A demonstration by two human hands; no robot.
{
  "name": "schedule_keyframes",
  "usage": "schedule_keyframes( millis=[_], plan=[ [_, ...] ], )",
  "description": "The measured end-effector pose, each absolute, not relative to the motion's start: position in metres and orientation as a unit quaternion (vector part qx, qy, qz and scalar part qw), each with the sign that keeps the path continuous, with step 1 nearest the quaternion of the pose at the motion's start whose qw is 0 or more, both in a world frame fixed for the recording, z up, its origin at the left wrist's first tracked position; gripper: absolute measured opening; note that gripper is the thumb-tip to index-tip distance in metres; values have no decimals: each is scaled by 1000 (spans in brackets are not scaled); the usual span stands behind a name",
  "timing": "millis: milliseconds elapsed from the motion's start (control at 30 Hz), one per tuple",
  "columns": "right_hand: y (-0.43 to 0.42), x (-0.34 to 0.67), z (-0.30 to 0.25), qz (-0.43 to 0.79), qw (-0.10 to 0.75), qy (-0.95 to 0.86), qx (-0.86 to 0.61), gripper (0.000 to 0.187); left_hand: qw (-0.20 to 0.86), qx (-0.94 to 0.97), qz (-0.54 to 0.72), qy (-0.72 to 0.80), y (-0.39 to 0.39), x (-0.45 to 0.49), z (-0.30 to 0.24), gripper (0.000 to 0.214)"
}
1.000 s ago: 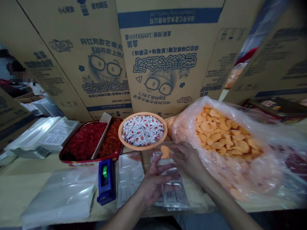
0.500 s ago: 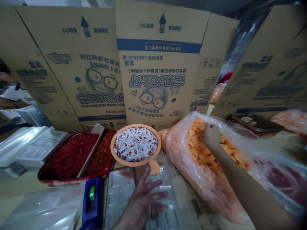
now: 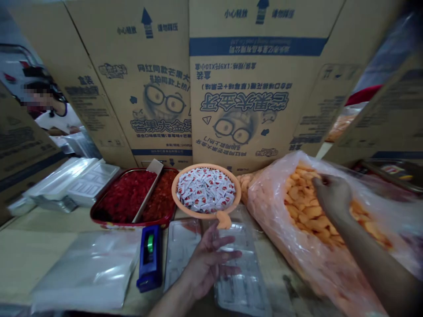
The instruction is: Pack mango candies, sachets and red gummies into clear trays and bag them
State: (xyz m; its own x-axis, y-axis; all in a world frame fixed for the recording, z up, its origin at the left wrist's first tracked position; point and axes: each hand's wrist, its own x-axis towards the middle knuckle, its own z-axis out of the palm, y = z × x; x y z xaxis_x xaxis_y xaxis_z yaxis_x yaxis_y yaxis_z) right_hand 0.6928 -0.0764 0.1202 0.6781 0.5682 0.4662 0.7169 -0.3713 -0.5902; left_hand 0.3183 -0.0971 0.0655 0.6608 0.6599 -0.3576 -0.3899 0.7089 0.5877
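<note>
Right hand (image 3: 332, 194) deeper in plastic bag (image 3: 280, 233), grip unclear; left hand (image 3: 206, 264) open beside lone mango piece (image 3: 224, 219).

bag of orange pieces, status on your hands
Right hand in the plastic bag, on the orange pieces. Left hand open over the clear tray edge, one orange piece at its far end. Bowl of sachets just behind.

From here, the person's right hand (image 3: 332, 193) is down in a plastic bag (image 3: 297, 264) of orange dried mango pieces (image 3: 306, 215), fingers curled over them. The left hand (image 3: 206, 262) is open above a clear plastic tray (image 3: 243, 277) on the worktop (image 3: 36, 251), one orange piece (image 3: 224, 219) just past its fingertips. Farther off sit an orange bowl (image 3: 172, 189) of white sachets (image 3: 205, 189) and a red tray (image 3: 132, 225) of chopped red fruit (image 3: 127, 196).
</note>
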Motion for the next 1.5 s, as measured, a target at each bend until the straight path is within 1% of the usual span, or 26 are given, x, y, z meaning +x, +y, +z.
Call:
schedule_keyframes(
  millis=[33,67,100,133,167,200,233,300,367,467,567,667,767,867,933,967,1067,1100,1167,1267,1433,1500],
  plan=[
    [-81,677,122,-44,462,-376,-802,18,880,238,300,281,-97,318,65,86],
    [-85,658,123,-3,499,-371,-783,18,880,237,303,278,-98,317,65,84],
    [-89,635,123,75,568,-360,-736,17,879,237,307,277,-98,316,64,83],
    [-93,610,122,161,620,-355,-681,21,878,236,312,275,-99,315,64,83],
    [-97,585,120,226,645,-354,-639,27,876,236,319,275,-100,314,64,83],
    [-99,560,117,279,650,-359,-609,32,874,235,326,273,-100,312,64,83],
    [-100,537,112,316,649,-365,-588,33,872,234,333,270,-101,311,64,84],
    [-97,501,99,352,618,-402,-576,28,869,233,348,264,-102,306,64,84],
    [-89,481,85,344,577,-452,-587,20,864,231,364,261,-103,300,63,85],
    [-76,468,69,260,509,-544,-614,15,856,225,381,265,-102,289,59,85],
    [-67,459,59,146,428,-631,-630,19,850,224,391,273,-100,276,52,84],
    [-65,446,57,72,366,-682,-629,21,847,233,396,267,-96,264,49,79],
    [-61,437,59,47,346,-698,-625,22,844,232,403,268,-92,253,50,76],
    [-45,445,63,43,360,-687,-630,27,839,217,408,287,-87,243,53,78],
    [-25,459,65,24,332,-684,-649,26,837,215,406,298,-84,235,55,81],
    [-13,467,65,9,296,-686,-664,25,836,217,405,300,-82,232,55,81],
    [23,487,63,-32,145,-696,-702,25,837,223,404,294,-76,222,53,80],
    [33,490,61,-36,106,-703,-702,26,838,224,403,291,-74,220,52,79],
    [49,494,58,-30,61,-722,-688,29,840,228,399,287,-71,216,51,76],
    [64,496,56,-15,39,-746,-664,28,841,240,391,286,-68,212,51,76],
    [72,502,68,-5,33,-769,-638,6,843,245,393,273,-63,202,50,77],
    [72,502,75,-13,48,-765,-643,8,845,243,396,265,-60,198,50,75]
  ],
)
